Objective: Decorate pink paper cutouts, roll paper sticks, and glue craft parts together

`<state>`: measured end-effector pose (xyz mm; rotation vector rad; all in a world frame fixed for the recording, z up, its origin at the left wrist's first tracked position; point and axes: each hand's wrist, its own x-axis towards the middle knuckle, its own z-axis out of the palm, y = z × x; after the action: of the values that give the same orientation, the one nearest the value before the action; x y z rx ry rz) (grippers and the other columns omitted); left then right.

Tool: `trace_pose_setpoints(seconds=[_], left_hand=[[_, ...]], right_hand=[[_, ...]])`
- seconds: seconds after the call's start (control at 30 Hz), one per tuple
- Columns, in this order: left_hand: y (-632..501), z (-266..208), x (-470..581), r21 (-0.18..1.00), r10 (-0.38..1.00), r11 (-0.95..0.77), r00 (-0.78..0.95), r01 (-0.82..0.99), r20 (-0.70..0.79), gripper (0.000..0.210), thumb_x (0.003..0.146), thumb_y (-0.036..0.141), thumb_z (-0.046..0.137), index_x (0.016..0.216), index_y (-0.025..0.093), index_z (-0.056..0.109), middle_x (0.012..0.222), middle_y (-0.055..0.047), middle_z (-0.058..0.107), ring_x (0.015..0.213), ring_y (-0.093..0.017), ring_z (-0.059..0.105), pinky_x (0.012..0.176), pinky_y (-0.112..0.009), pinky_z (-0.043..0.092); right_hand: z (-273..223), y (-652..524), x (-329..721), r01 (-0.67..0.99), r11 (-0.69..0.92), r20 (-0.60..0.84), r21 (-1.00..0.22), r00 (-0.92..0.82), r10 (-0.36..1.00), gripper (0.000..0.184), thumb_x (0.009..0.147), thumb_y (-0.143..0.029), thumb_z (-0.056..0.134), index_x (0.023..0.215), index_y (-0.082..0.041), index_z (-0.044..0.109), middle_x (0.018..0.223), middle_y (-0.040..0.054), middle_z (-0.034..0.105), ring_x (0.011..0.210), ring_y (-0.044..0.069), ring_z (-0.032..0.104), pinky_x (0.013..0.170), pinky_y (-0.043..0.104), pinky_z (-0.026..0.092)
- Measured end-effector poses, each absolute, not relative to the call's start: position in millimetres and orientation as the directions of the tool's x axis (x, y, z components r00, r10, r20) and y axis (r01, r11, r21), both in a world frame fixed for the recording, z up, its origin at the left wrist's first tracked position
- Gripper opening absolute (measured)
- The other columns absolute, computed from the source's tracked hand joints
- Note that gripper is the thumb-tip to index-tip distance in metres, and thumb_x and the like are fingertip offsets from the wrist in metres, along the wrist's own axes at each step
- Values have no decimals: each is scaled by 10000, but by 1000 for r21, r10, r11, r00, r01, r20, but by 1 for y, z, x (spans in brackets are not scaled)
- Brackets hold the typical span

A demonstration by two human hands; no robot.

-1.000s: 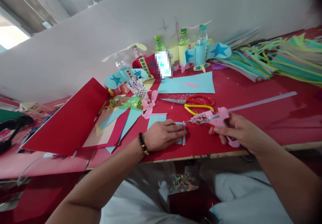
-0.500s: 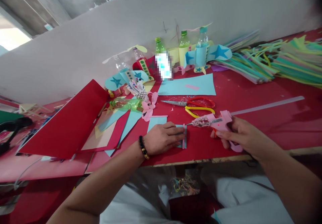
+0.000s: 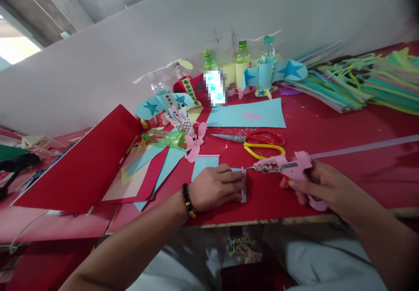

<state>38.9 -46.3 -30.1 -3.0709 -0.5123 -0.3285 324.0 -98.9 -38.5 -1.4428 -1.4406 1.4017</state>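
My right hand (image 3: 316, 186) grips a pink glue gun (image 3: 296, 169), its index finger by the orange trigger. The metal nozzle points left, its tip right beside the upper end of a thin pink strip (image 3: 242, 197). That strip stands along the right edge of a light blue paper piece (image 3: 245, 186). My left hand (image 3: 218, 184), with a beaded bracelet at the wrist, lies over the paper, fingertips stretched out onto the strip. The palm hides much of the paper. Just above, another blue paper (image 3: 205, 163) bears a pink strip on its top edge.
Scissors (image 3: 262, 145) with red and yellow handles lie beyond the glue gun. A green bottle (image 3: 165, 138) rests on its side among paper sheets. Decorated bottles (image 3: 264, 75) stand along the wall. Bundled coloured strips (image 3: 347, 86) fill the back right. A red board (image 3: 85, 164) leans at left.
The view has shifted slightly, so the table things appear a little lower. Both hands, the glue gun and the paper keep nearly the same places relative to one another.
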Motion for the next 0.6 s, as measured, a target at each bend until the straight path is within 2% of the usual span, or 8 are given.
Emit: trace_pose_setpoints(seconds=[0.13,0.37,0.6], left_hand=[[-47,-28,41,33,317,-948,928,317,197,340,923,422,434,1079,187,623,1207,-76,611,965,-168,570,868,-301,472],[-46,-29,41,76,329,-944,920,320,214,453,886,533,434,1089,175,624,1212,-75,609,955,-185,561,835,-315,479],[-46,-32,41,97,326,-945,914,312,242,508,867,578,427,1069,159,631,1195,-85,616,945,-190,563,833,-326,481]], right_hand=[[-40,-99,323,270,-198,-248,-942,-163,955,340,773,-498,600,840,-168,551,517,-3,589,515,141,521,498,267,359],[-42,-101,323,243,-221,-253,-945,-109,961,338,726,-517,637,704,-190,551,483,12,574,532,168,556,495,273,365],[-38,-105,317,212,-314,-325,-925,-19,946,438,675,-570,646,846,-168,614,477,2,544,457,141,451,455,268,312]])
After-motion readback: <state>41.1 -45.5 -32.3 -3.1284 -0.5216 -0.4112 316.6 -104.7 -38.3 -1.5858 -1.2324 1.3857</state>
